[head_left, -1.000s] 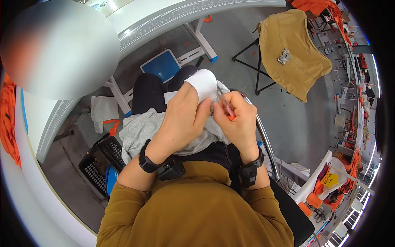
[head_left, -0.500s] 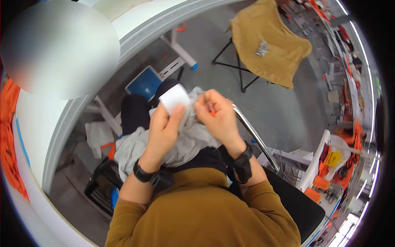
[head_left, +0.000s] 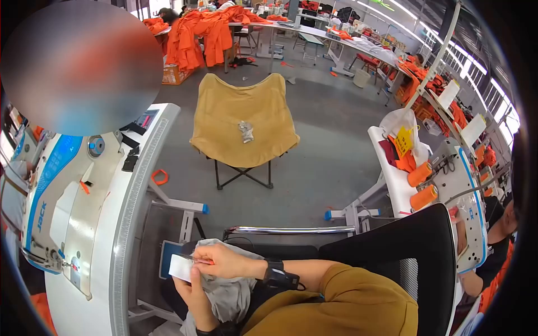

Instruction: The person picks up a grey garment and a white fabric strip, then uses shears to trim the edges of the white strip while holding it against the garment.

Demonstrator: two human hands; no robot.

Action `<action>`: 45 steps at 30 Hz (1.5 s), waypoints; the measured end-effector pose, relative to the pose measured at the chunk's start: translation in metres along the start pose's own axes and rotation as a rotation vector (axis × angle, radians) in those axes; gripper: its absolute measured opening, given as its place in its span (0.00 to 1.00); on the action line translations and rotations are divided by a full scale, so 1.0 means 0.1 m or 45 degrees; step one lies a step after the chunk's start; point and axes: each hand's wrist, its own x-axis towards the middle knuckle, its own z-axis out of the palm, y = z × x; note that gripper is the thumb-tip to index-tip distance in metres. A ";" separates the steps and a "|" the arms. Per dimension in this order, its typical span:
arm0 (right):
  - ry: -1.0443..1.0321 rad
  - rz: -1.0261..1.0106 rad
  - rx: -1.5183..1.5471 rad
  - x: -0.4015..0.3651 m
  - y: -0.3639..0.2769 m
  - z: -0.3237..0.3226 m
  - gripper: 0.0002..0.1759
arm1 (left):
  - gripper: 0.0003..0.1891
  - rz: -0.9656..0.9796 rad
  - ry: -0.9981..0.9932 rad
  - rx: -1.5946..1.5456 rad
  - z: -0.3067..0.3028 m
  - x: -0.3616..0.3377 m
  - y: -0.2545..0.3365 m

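Low in the view, my left hand [head_left: 193, 294] pinches a flat white piece [head_left: 180, 269], its thumb lying on the near edge. My right hand [head_left: 224, 261] is closed on a small tool with a red-orange handle [head_left: 208, 261] and a thin dark blade [head_left: 186, 256]. That blade overlaps the upper edge of the white piece. Most of the handle is hidden by the fingers. Crumpled light grey cloth [head_left: 230, 294] lies across my lap, just under both hands.
A sewing machine [head_left: 56, 207] stands on the white table [head_left: 120, 241] to the left. Ahead is a tan folding chair [head_left: 241, 112] with a small crumpled packet [head_left: 246, 132] on it. Orange thread cones [head_left: 423, 197] and a person [head_left: 496, 224] are to the right.
My view has swung to the right and up, so the room and folding chair show ahead. The right hand has come against the white piece, and the tool's blade now shows.
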 end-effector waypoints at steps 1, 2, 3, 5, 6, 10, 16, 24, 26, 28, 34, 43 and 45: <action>0.000 -0.019 0.008 -0.01 -0.05 -0.04 0.09 | 0.16 -0.017 -0.022 -0.003 0.01 -0.01 -0.01; -0.001 -0.041 0.015 -0.01 -0.08 -0.05 0.09 | 0.16 -0.013 -0.015 0.000 -0.01 -0.02 -0.03; -0.006 -0.046 0.018 -0.02 -0.07 -0.06 0.09 | 0.15 -0.068 -0.057 -0.050 -0.04 -0.03 -0.06; -0.093 0.065 0.073 -0.03 -0.06 -0.07 0.10 | 0.14 -0.119 -0.098 -0.100 -0.05 -0.02 -0.10; -0.095 0.063 0.076 -0.02 -0.07 -0.06 0.10 | 0.13 -0.036 -0.066 0.079 -0.05 -0.02 -0.11; 0.043 -0.210 -0.139 -0.05 -0.09 0.01 0.10 | 0.11 0.346 0.006 0.630 -0.01 -0.09 -0.05; -0.046 0.037 0.275 0.00 0.05 0.11 0.09 | 0.10 0.146 0.135 0.280 0.06 -0.17 -0.03; -0.136 0.323 0.433 -0.02 0.05 0.06 0.09 | 0.15 -0.239 0.073 -0.143 0.00 -0.12 0.00; -0.116 0.227 0.401 -0.02 0.06 0.05 0.08 | 0.14 -0.190 0.029 -0.210 -0.01 -0.07 0.05; -0.097 0.209 0.425 -0.03 0.04 0.03 0.10 | 0.12 -0.150 0.070 -0.252 -0.07 -0.01 0.01; -0.367 0.712 0.719 -0.14 -0.32 -0.01 0.24 | 0.08 -0.157 0.176 -0.246 -0.15 -0.01 0.08; -0.423 0.863 0.806 -0.18 -0.32 0.05 0.25 | 0.05 -0.108 0.094 -0.224 -0.15 -0.01 0.19; -0.406 0.883 0.801 -0.18 -0.32 0.04 0.25 | 0.05 -0.115 0.103 -0.191 -0.16 -0.02 0.19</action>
